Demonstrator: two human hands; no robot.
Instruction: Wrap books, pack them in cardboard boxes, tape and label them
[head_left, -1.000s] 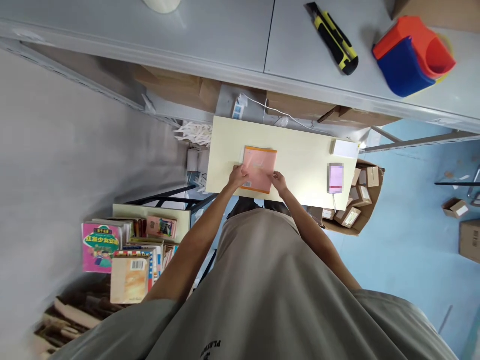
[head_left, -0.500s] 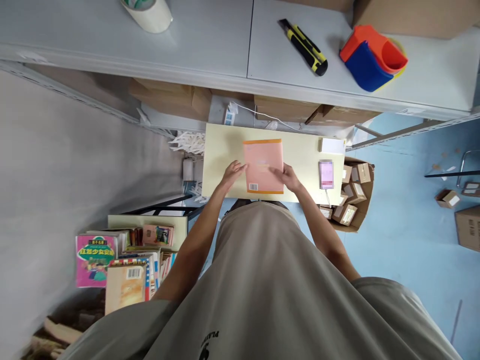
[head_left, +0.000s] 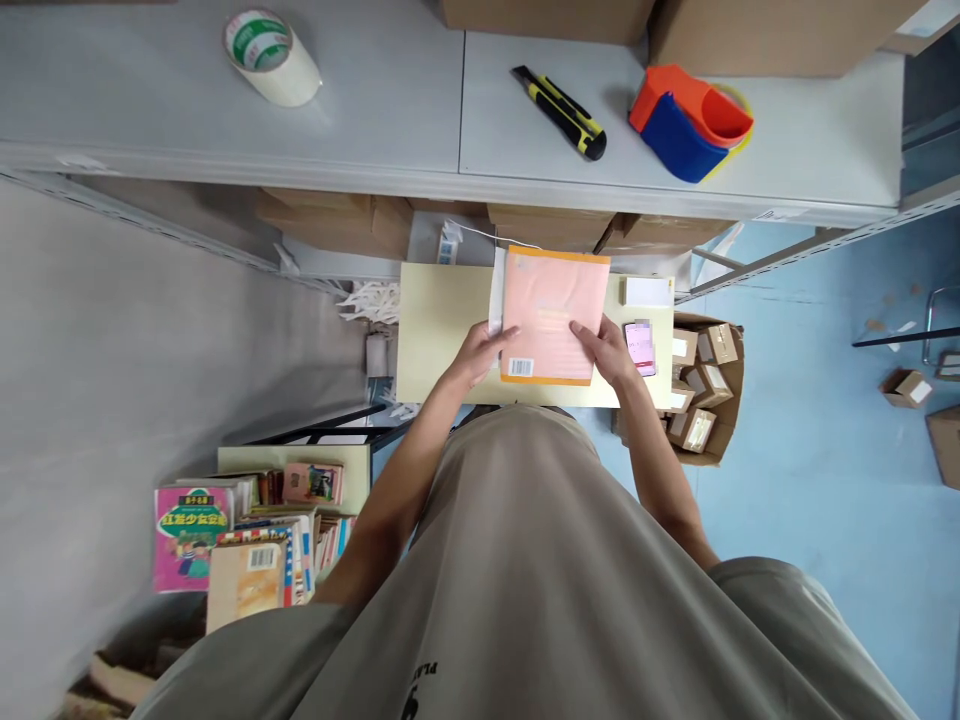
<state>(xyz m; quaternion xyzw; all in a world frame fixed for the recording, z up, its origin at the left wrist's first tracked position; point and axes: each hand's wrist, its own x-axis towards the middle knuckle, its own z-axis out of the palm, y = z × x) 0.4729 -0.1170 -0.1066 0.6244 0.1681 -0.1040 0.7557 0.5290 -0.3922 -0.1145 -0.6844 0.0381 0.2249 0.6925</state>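
A pink book [head_left: 553, 300] with orange bands along its top and bottom edges is held up over the pale-yellow table [head_left: 442, 310]. A barcode is printed in its lower left corner. My left hand [head_left: 480, 353] grips the left side, thumb on the cover, where a strip of white pages shows past the cover's edge. With its thumb across the cover, my right hand [head_left: 606, 348] holds the right edge. The fingers of both hands are hidden behind the book. To the right of my right hand lies a phone [head_left: 640, 347] with a lit screen.
A white box [head_left: 649, 291] sits behind the phone. On the grey shelf [head_left: 367, 120] are a tape roll [head_left: 281, 65], a utility knife [head_left: 561, 112] and a tape dispenser [head_left: 690, 120]. Stacked books [head_left: 247, 575] stand at lower left; a carton of small parcels [head_left: 731, 400] is right of the table.
The book has moved right and appears larger, and white pages now show along its left side. My left hand has closed on that side. The head view has shifted slightly.
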